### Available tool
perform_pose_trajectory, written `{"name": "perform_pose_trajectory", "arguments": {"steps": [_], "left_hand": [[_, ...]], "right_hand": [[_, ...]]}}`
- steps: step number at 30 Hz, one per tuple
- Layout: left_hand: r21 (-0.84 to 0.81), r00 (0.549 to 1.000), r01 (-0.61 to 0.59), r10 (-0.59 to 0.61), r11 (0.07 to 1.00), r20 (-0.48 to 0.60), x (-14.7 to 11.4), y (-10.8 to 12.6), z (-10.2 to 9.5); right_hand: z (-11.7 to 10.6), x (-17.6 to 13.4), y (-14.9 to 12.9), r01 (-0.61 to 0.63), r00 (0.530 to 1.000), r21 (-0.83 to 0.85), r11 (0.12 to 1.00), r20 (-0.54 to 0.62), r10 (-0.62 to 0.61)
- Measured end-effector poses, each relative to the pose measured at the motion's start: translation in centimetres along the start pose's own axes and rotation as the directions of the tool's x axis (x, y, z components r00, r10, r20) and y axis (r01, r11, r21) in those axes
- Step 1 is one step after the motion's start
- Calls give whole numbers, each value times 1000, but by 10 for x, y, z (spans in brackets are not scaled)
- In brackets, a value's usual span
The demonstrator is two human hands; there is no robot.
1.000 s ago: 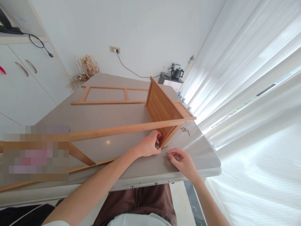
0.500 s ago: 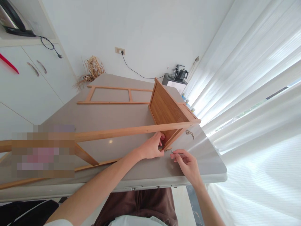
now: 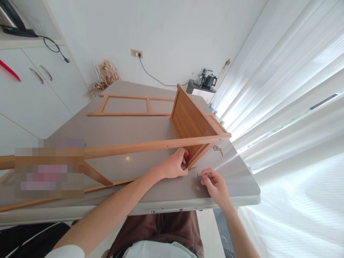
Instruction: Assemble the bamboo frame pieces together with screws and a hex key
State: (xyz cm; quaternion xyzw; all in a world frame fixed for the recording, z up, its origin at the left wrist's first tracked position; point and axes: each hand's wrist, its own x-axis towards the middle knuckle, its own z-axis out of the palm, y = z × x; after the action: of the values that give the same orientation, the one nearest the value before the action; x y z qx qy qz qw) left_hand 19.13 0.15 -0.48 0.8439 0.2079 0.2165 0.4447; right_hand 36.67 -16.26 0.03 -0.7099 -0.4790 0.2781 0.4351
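A wooden frame with a slatted wooden panel at its right end stands on its side on the table. My left hand reaches under the upper rail and grips the panel's lower near corner, where the bottom rail meets it; part of the fingers is hidden behind the wood. Just right of that corner, apart from it, my right hand pinches a thin hex key, whose bent end points left. Several small screws lie on the table behind my right hand.
A ladder-like wooden frame lies flat farther back on the grey table. Dried stalks stand beyond the table's far left corner. A small stand with a kettle is at the wall, white curtains at right. A pixelated patch covers the left.
My right hand has shifted slightly right, away from the corner, with the hex key. My left hand keeps its grip on the panel. The view has tilted a little.
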Motion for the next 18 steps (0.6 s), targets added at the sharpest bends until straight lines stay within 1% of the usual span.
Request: {"name": "perform_pose_trajectory", "arguments": {"steps": [2,4,9,13,18], "left_hand": [[-1,1000,6,-6,1000,-6,0,0,0],[-3,1000,11,-11,1000,-10,0,0,1],[0,1000,9,-9,1000,-14,0,-1,2],[4,1000,2,-2,1000,-10,1,-1,3],[3,1000,3,-3,1000,-1,1,-1,2]], "right_hand": [[0,0,0,-1,999,-38,999,-33,0],[2,0,0,1,999,-61,998,-40,-3],[6,2,-3,14,999,-73,997,34,-11],[5,4,-2,8,996,-52,999,91,-3],[2,2,2,22,995,-26,999,101,-19]]}}
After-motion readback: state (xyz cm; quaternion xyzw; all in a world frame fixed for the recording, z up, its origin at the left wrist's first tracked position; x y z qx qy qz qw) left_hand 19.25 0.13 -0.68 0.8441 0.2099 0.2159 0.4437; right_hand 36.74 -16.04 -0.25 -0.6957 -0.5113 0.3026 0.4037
